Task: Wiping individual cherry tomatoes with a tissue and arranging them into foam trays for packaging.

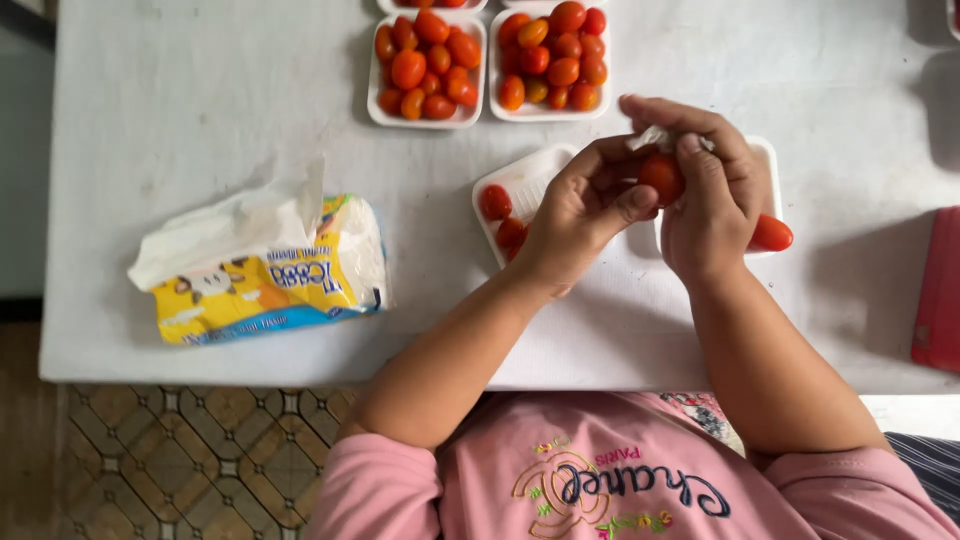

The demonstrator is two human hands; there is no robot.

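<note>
white table [200,100] over patterned tile floor [200,460].

The left hand [580,215] covers most of one white tray [525,180], and the right hand [710,195] hides nearly all of another tray [768,160]. A red object [940,290] is cut by the right edge. Two more trays [432,6] at top are cropped.
</note>
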